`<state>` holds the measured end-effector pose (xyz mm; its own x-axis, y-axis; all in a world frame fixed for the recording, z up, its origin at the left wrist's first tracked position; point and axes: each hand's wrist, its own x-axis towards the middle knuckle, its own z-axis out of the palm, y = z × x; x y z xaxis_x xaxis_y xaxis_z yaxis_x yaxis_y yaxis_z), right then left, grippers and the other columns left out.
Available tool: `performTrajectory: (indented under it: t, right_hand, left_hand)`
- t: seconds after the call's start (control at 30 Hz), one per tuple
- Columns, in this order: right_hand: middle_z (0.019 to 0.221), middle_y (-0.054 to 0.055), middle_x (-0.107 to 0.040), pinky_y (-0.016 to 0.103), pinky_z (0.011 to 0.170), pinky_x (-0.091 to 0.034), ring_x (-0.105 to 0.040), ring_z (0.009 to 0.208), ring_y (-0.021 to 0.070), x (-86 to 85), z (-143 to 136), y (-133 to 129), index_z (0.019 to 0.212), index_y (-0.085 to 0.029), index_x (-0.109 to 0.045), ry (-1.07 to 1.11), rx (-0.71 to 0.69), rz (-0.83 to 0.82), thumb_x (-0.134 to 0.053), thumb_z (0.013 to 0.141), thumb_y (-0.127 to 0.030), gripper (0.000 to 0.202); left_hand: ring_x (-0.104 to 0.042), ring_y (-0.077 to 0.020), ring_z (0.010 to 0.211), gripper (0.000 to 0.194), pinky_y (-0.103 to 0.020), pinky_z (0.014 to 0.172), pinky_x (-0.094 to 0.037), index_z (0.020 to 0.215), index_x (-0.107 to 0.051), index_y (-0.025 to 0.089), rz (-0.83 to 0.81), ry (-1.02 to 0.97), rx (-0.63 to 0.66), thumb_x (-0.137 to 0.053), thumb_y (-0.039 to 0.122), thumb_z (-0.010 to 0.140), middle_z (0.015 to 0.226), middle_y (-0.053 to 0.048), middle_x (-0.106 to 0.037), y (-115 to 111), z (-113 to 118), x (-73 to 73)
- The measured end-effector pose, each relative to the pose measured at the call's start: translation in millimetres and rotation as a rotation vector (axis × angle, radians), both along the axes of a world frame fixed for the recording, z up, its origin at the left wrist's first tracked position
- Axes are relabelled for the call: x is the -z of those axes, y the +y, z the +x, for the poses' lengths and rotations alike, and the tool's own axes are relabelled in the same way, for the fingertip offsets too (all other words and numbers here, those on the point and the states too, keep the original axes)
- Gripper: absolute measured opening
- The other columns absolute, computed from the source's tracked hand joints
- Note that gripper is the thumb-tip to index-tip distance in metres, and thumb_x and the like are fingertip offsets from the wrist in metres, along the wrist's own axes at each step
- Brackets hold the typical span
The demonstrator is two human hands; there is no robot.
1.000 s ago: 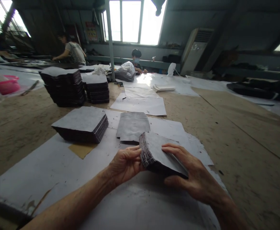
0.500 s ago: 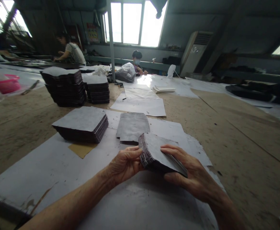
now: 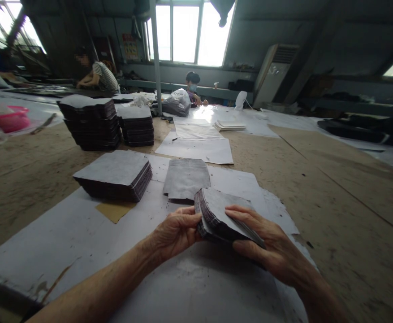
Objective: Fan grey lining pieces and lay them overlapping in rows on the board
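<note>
A thick stack of grey-topped, dark-edged sheets (image 3: 221, 208) is held tilted between both hands above the white paper. My left hand (image 3: 179, 226) pinches its left edge, with the thumb pressed into the layers, where a gap splits upper sheets from lower ones. My right hand (image 3: 266, 237) grips the right side, fingers on the top sheet and thumb along the near edge. Just behind lies a low pile of the same grey pieces (image 3: 187, 177), partly hidden by the held stack. Left of it sits a taller block of sheets (image 3: 115, 168) beside a brown card (image 3: 115, 211).
Two tall dark stacks (image 3: 90, 123) (image 3: 137, 125) stand further back on the left. White paper sheets (image 3: 199, 150) cover parts of the brown table (image 3: 347, 215). A pink basin (image 3: 8, 119) is at far left. A metal pole (image 3: 157, 58) rises behind; two people sit beyond.
My left thumb has moved slightly right into the stack's edge, and a gap has opened between its layers. My right hand has shifted very little.
</note>
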<state>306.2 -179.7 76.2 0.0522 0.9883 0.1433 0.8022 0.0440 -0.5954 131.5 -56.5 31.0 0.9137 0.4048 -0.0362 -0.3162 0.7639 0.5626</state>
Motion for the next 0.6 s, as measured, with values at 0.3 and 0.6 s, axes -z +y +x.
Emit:
performTrajectory:
  t: [0.3, 0.6]
  right_hand:
    - [0.122, 0.009, -0.055, 0.036, 0.091, -0.045, -0.054, 0.109, 0.0232, -0.5, 0, 0, 0.113, -0.02, -0.057, -0.077, -0.02, 0.071, -0.054, 0.08, -0.038, 0.038]
    - [0.101, 0.008, -0.063, 0.024, 0.08, -0.049, -0.06, 0.095, 0.0153, 13.9, -9, -3, 0.104, -0.017, -0.05, -0.348, -0.111, 0.382, -0.047, 0.079, -0.014, 0.025]
  left_hand:
    - [-0.06, -0.0111, 0.068, 0.03, -0.02, 0.069, -0.047, 0.099, -0.061, 0.0, 0.019, 0.027, -0.012, -0.051, 0.0, 0.07, 0.082, -0.013, -0.065, 1, 0, -1.8]
    - [-0.056, -0.0104, 0.053, 0.031, -0.02, 0.055, -0.045, 0.078, -0.064, 0.005, 0.003, 0.128, -0.047, -0.051, -0.002, 0.05, 0.064, -0.006, -0.062, -2, 2, 1.1]
